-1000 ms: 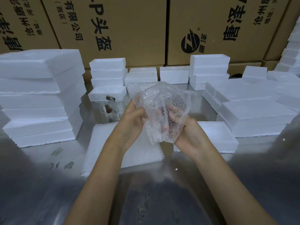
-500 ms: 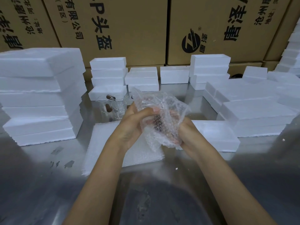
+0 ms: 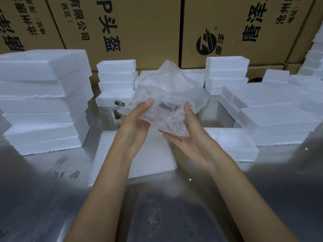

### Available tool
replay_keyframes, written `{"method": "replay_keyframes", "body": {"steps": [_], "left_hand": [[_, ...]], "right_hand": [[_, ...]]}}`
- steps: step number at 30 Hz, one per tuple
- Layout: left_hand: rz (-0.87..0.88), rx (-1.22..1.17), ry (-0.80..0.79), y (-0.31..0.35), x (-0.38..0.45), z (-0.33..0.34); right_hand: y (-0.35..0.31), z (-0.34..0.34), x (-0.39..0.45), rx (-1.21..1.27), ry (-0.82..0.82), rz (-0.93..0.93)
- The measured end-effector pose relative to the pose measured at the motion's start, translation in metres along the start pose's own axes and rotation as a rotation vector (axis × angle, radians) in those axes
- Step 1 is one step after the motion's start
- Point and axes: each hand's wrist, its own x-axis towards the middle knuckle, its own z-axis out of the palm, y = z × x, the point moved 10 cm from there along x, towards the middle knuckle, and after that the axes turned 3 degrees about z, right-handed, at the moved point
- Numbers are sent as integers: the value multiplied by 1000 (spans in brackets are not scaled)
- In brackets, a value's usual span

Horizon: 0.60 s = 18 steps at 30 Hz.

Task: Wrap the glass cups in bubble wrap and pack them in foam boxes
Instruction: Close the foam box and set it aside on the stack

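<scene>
At the left edge of the steel tabletop (image 3: 43,198) stands a tall stack of foam slabs (image 3: 43,102). Just beside it toward the far edge sit bare glass cups (image 3: 116,109), clear and hard to count, in front of a short pile of foam boxes (image 3: 116,79). Nearer the front edge a flat sheet of bubble wrap (image 3: 152,159) lies on the tabletop, partly under the forearms.

The left hand (image 3: 134,124) is raised above that sheet, its thumb pressed on the near face of a crumpled bubble wrap bundle (image 3: 167,95) and its fingers curled behind it, so its grip is on the bundle. A dark patch shows through the plastic at the middle of the bundle; whether a cup sits inside cannot be told for sure. The loose top of the wrap stands up in a peak above both hands.

The right hand (image 3: 188,137) cups the bundle from below and from the right, palm turned up, fingers fairly straight under it and thumb lying along its right side; its grip is a loose cradle.

Right of that hand an open foam box (image 3: 232,147) rests on the tabletop, and beyond it, toward the right edge, lie more foam pieces (image 3: 272,119) in low stacks. Printed cardboard cartons (image 3: 139,28) stand along the far edge.
</scene>
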Motion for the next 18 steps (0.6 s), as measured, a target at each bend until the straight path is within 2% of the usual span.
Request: {"method": "replay_keyframes", "body": {"steps": [3,6,9,13,15,18], "left_hand": [[-72,124,-45,-10,-1,6],[-161,208,-52,-20,-3,4],[-245,327,-163,-27,-8,5],[-332,369,-273,-32,-14,4],[-316,442,-226,-29,-12,-4],[-252,505,-48,-21,-5,-24]], "right_hand": [[-6,-4,-1,68,20,-59],[-13,-41,-5,104,248,-91],[-15,-67,-9,-39,443,-124],[-14,-64,-11,-281,549,-167],[-13,-58,-11,-371,543,-197],[-17,-46,-11,-471,489,-272]]}}
